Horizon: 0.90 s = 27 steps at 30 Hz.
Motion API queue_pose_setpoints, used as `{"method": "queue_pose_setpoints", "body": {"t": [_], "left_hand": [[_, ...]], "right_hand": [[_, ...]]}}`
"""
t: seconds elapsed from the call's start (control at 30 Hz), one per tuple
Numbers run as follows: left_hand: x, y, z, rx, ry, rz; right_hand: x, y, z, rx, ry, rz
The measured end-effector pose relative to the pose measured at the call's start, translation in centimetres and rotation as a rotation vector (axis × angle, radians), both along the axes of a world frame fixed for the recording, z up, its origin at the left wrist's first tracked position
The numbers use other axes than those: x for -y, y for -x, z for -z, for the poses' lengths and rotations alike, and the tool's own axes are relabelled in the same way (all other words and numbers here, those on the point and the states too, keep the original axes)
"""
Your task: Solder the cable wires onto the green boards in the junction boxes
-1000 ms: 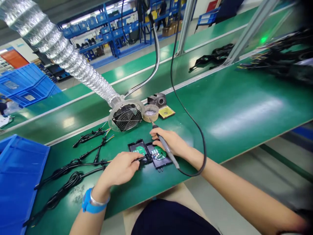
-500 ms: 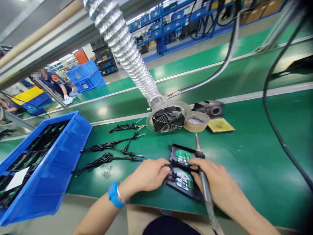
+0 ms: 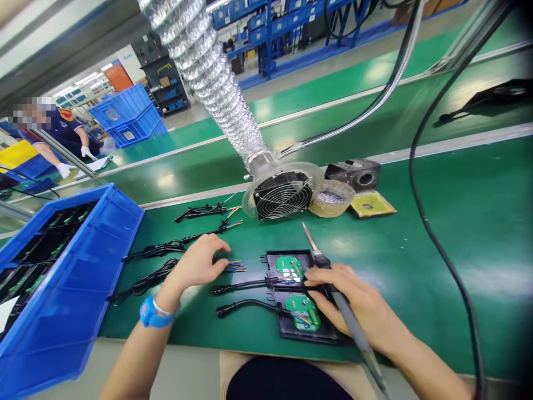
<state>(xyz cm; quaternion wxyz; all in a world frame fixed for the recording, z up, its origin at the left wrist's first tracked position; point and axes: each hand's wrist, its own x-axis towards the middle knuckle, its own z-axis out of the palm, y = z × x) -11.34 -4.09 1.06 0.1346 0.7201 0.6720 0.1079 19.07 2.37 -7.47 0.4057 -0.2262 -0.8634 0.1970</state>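
My right hand [image 3: 353, 308] is closed round a soldering iron [image 3: 333, 291] whose tip points up and away, and its fingers rest on the black tray [image 3: 306, 332] holding two green circuit boards [image 3: 290, 268]. Two black cables [image 3: 239, 286] run left out of the tray. My left hand [image 3: 200, 262], with a blue wristband, lies over a loose black cable [image 3: 150, 251] near its coloured wire ends [image 3: 236, 267], fingers curled on it.
A fume fan [image 3: 283, 197] on a silver duct [image 3: 212, 78] stands behind the tray, beside a tape roll [image 3: 332, 201], a black holder [image 3: 353, 173] and a yellow sponge pad [image 3: 372, 204]. More cables [image 3: 204, 211] lie left. A blue bin [image 3: 62, 289] sits at left. Another person [image 3: 62, 139] works far left.
My left hand has let go of the cables at the tray and moved left onto a loose cable. The view swung left; the right hand stays with the iron.
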Motion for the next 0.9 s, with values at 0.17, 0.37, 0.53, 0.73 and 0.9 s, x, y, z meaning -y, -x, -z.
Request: {"method": "queue_pose_setpoints", "body": {"t": [0.17, 0.37, 0.53, 0.73, 0.9], "left_hand": [[-0.2, 1.1, 0.6, 0.023, 0.129, 0.11], [0.9, 2.0, 0.7, 0.068, 0.152, 0.147], [1.0, 1.8, 0.5, 0.06, 0.141, 0.137], [0.8, 3.7, -1.6, 0.041, 0.076, 0.083], [2.8, 6.2, -8.3, -0.056, -0.385, -0.305]], "right_hand": [[0.2, -0.5, 0.3, -0.036, 0.039, 0.006], [0.2, -0.5, 0.5, -0.033, 0.061, -0.003], [0.2, -0.6, 0.7, -0.007, 0.034, -0.012], [0.2, -0.4, 0.4, -0.007, -0.032, -0.001], [0.0, -0.3, 0.5, -0.008, -0.034, -0.007]]}}
